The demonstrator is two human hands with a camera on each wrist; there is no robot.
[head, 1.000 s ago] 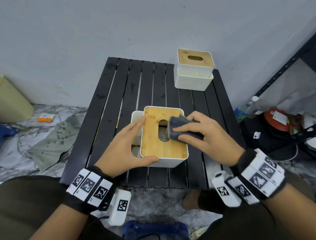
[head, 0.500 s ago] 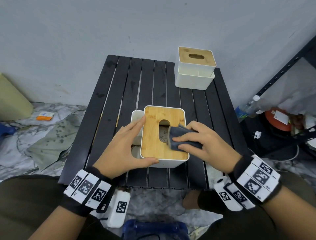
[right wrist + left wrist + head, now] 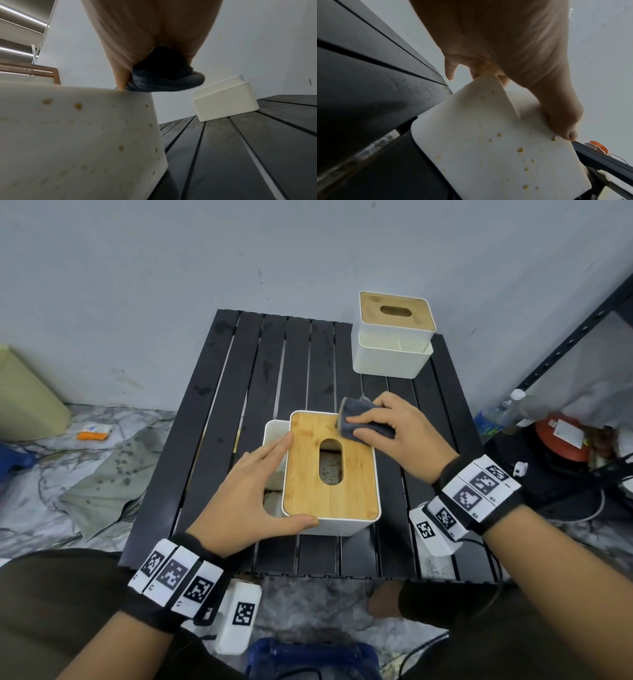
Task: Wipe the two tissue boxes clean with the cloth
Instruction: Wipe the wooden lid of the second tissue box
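Observation:
The near tissue box (image 3: 329, 474), white with a bamboo lid and an oval slot, stands mid-table. Yellowish spots dot its white walls (image 3: 77, 135) (image 3: 488, 148). My left hand (image 3: 260, 484) holds its front left corner, thumb along the front wall and fingers on the lid's left edge above a side compartment. My right hand (image 3: 400, 436) grips a folded dark grey cloth (image 3: 368, 422) (image 3: 164, 79) and presses it on the lid's far right corner. The second tissue box (image 3: 394, 337) (image 3: 224, 102) stands untouched at the table's far right corner.
The black slatted table (image 3: 239, 392) stands against a grey wall. A black metal shelf on the right holds a plastic bottle (image 3: 503, 412) and a red object (image 3: 561, 440). A green rag (image 3: 102, 481) lies on the floor at left.
My right hand slid the cloth from beside the slot, first a little toward me, then away to the lid's far right corner. The left hand and both boxes stayed put.

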